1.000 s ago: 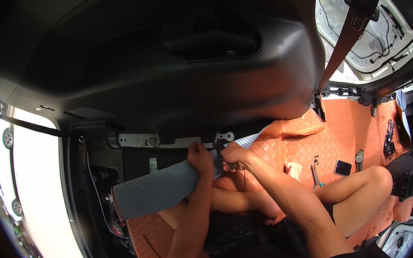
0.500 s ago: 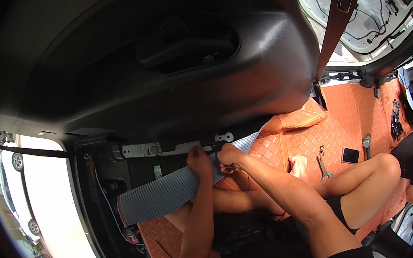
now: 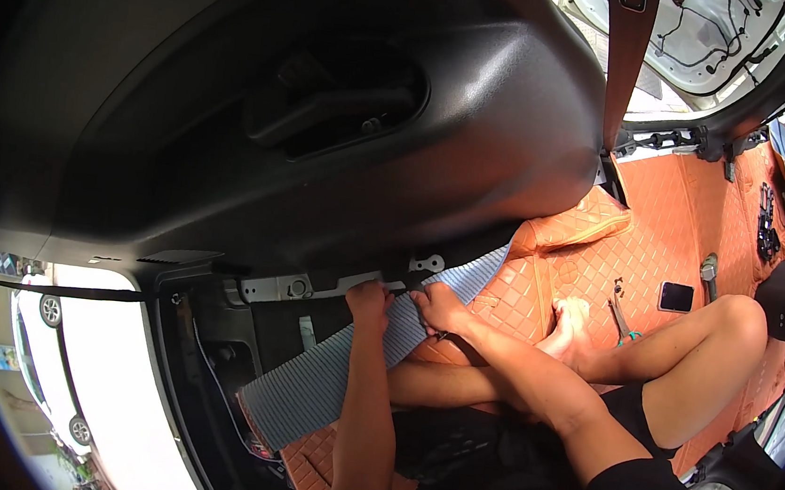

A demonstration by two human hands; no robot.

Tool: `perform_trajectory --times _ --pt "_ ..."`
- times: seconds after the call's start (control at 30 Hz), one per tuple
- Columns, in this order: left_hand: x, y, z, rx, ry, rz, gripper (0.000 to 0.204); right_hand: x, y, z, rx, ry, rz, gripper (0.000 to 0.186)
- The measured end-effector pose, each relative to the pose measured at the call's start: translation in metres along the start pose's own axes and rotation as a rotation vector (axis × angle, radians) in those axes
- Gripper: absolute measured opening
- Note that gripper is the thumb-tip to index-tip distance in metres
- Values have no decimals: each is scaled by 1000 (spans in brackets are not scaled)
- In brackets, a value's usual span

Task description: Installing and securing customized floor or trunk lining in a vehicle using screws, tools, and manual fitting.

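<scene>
An orange quilted floor mat lies under me, and a long strip of it is folded over, showing its grey-blue ribbed underside. My left hand is closed, fingers curled down at the dark gap beside the silvery metal rail; its fingertips are hidden. Just right of it, my right hand is closed over the ribbed strip near the same gap. Something dark shows at its fingers and under the palm, too covered to name.
A bulging black trim panel overhangs the work. Towards the right lie pliers with teal handles, a phone, a hammer-like tool and black parts. A brown seat belt hangs beyond. My legs are bent across the mat.
My right hand has shifted slightly down and right, and the black piece above its fingers shows less. My left hand has moved a little left, now lower over the gap. The view has shifted slightly.
</scene>
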State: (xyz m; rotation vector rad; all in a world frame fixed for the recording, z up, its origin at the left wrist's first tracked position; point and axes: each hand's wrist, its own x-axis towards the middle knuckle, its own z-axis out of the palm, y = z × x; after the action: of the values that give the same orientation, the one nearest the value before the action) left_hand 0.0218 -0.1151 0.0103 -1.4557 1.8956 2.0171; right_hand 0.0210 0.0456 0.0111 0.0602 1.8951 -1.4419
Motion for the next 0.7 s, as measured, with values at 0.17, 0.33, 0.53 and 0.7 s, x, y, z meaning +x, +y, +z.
perform_trajectory --times 0.17,0.33,0.53,0.7 --pt "42 6 4 -262 -143 -511 18 -3 5 -4 25 -22 -31 41" --pt "69 -8 17 -286 -82 -584 21 -4 5 -8 -1 -57 -25 41" --pt "78 -6 18 -224 -92 -656 14 -6 -6 -17 53 -122 70 40" --pt "91 -27 12 -259 2 -603 12 -20 -27 -27 90 -129 304 43"
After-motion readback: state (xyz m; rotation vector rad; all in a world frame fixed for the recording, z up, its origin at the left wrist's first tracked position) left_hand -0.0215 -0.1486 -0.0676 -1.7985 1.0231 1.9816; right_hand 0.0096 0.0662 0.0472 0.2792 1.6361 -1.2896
